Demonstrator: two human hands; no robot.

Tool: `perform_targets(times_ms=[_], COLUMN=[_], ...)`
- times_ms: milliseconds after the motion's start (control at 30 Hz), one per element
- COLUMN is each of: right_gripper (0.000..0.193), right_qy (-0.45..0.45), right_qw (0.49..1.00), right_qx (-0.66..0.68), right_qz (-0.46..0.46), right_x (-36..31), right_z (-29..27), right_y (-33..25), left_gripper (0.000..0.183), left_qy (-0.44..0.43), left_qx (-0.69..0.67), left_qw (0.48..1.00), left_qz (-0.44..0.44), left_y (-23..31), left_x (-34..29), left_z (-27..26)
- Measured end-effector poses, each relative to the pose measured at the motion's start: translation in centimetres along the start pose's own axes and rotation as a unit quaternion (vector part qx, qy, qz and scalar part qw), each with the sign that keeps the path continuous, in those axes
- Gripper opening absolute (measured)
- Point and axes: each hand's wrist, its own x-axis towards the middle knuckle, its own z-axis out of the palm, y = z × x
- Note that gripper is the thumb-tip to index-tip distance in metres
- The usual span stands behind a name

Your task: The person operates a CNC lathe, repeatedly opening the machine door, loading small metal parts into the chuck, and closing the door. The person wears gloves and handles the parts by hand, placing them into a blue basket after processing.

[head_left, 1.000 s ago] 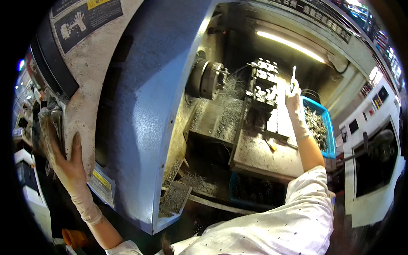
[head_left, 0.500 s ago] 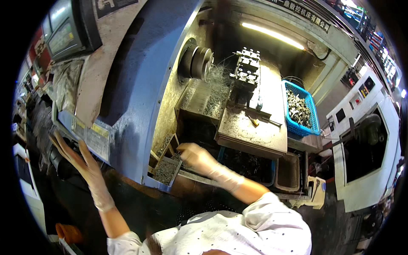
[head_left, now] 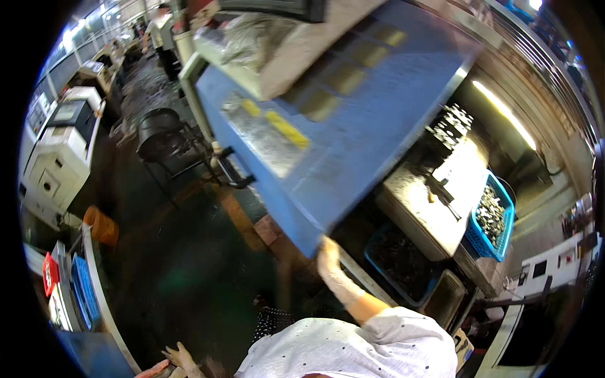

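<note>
My right hand (head_left: 329, 258), in a thin pale glove, is at the lower corner of the blue machine door (head_left: 328, 189), its fingers bent round the edge. Motion blurs the fingers somewhat. At the lower left edge of the view my left hand (head_left: 181, 359), also gloved, has its fingers apart and holds nothing I can see. Beside it is a pinkish shape, too cut off to make out. A black handle (head_left: 234, 171) sticks out from the door's left side. Behind the door, part of the tool block (head_left: 451, 126) shows; the chuck is hidden.
A blue basket (head_left: 508, 217) of metal parts stands on the machine's right; a darker bin (head_left: 403, 268) of scraps and a tray (head_left: 444, 301) sit below. A black chair (head_left: 165, 135) and an orange bucket (head_left: 101, 225) are at left. A person (head_left: 161, 38) stands far back.
My view has swung left. The blue door has slid right, covering the chuck, with my right hand at its edge. My left hand has dropped from beside the door to the lower left.
</note>
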Motion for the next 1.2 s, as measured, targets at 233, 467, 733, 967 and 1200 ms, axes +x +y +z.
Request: perform_targets(times_ms=[233,467,733,967,1200], right_gripper=[0.020,0.022,0.014,0.011,0.017], right_qy=[0.208,-0.025,-0.540,-0.899,-0.985], right_qw=[0.963,0.932,0.812,0.410,0.095], right_qx=[-0.163,-0.363,-0.221,-0.029,0.089], right_qz=[0.053,-0.008,-0.032,-0.153,-0.116], right_x=[-4.1,-3.9,-13.8,-40.0,-70.1], right_z=[-7.2,12.3,49.5,72.6,72.5], right_y=[4.2,15.1,16.8,11.8,13.6], left_gripper=[0.057,0.060,0.062,0.065,0.065], left_qy=[0.385,0.478,0.436,0.510,0.506], left_qx=[-0.074,0.066,0.097,0.235,0.320], left_qw=[0.915,0.876,0.882,0.794,0.758], left_qz=[0.094,0.020,-0.147,-0.234,-0.259], left_y=[-5.6,-10.2,-13.4,-11.9,-11.8], left_x=[7.1,14.8,19.9,23.2,21.2], left_z=[-11.5,-18.3,-15.6,-12.2,-9.9])
